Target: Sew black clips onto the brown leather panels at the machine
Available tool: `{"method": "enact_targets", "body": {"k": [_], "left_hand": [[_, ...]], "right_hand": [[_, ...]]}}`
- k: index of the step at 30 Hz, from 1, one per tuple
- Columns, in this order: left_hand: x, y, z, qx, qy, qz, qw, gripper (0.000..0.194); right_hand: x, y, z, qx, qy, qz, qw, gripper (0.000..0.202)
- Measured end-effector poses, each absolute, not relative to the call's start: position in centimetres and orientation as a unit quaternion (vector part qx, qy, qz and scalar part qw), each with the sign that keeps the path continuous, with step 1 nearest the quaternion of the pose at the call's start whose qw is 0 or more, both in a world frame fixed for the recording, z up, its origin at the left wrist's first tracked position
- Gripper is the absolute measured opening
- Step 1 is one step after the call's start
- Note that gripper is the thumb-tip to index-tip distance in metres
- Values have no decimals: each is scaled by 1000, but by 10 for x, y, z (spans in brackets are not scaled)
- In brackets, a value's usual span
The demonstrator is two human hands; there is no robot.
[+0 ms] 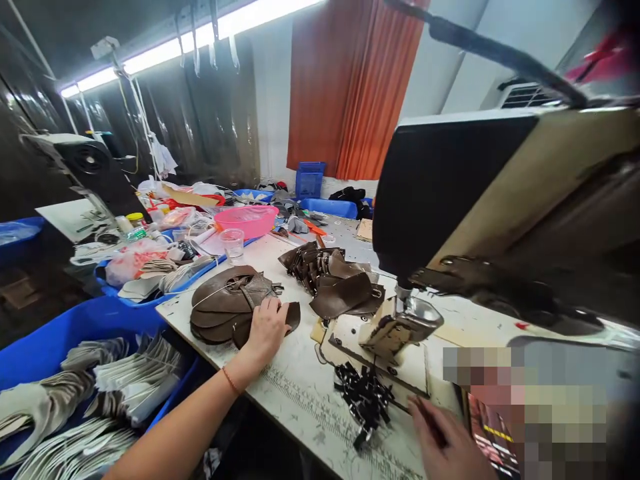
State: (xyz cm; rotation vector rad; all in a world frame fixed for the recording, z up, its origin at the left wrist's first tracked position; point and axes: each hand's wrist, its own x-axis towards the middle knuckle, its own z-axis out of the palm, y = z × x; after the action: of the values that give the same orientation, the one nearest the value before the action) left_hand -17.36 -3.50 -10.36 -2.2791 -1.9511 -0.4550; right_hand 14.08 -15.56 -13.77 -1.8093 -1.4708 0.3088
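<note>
In the head view, the left hand (pixel 270 327) lies upon the right side of a stack of brown pieces (pixel 223 303), its fingers bent and close together; whether they pinch one piece, I cannot tell. The near edge of the pale table (pixel 295 380) passes under the left forearm, and a blue bin (pixel 55 327) stands below this edge, to the left. Right of the left hand there is open room over a strip with a ruler scale, as far as the heap of black small pieces (pixel 363 397). Farther forward, a pile of brown straps (pixel 335 277) limits the room. The right hand (pixel 447 437) is just right of the black heap, its thumb and fingers slightly apart; the gap is dark, so I cannot tell if it holds something. Before it rises the machine's metal post (pixel 400 327), and above hangs the sewing machine (pixel 445 187), leaving narrower room there.
</note>
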Motion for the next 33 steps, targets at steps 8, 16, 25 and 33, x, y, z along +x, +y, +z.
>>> {"method": "enact_targets", "body": {"k": [8,16,25,33], "left_hand": [[-164,-33,-93,-777,-548,-309,-4,11],[-111,-58,-94,-805,-482,-331,-96,26],[-66,-103,-58,-621,-352,-391,-581,21],[-55,-108,-58,-370,-330,-357,-792,48]], "right_hand": [[117,-135,-131,-705,-549,172,414,29],[107,-156,-115,-684,-402,263,549,41],[87,-168,-92,-555,-200,511,625,40],[80,-172,-89,-621,-445,282,580,34]]}}
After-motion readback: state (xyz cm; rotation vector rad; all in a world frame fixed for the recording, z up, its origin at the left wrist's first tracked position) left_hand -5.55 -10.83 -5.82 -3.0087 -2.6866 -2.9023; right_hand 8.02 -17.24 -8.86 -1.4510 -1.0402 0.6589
